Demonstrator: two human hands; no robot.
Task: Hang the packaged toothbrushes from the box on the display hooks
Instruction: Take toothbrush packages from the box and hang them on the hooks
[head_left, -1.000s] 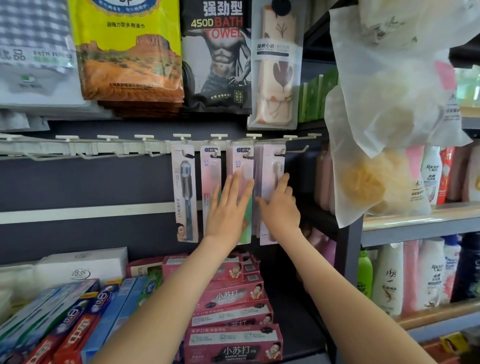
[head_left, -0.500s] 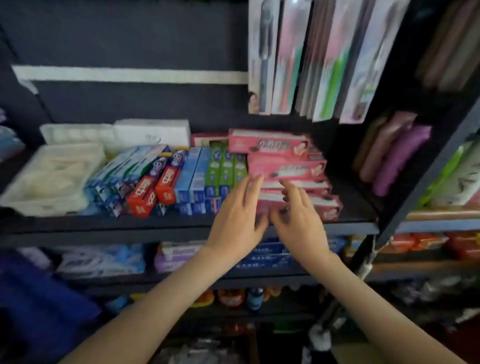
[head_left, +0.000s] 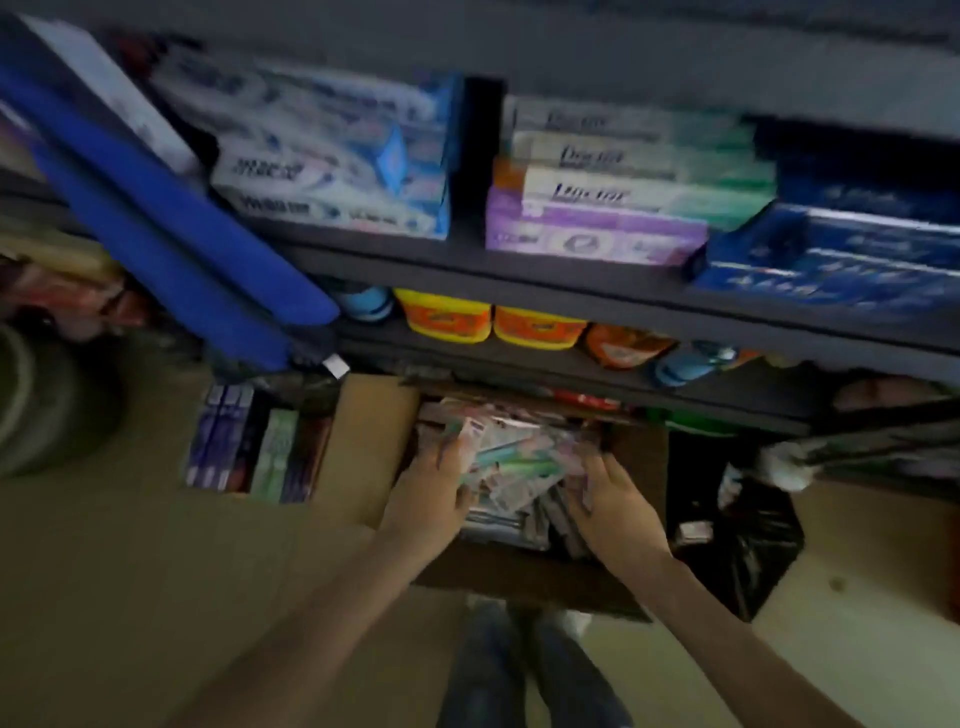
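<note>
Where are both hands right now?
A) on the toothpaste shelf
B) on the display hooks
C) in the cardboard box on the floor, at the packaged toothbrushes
C: the left hand and right hand both reach down into the cardboard box, touching the packaged toothbrushes.

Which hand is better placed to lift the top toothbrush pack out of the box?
Probably the left hand: its fingers lie over the end of the top toothbrush pack in the box. The right hand only reaches the pile's edge. Blur hides any grip.
</note>
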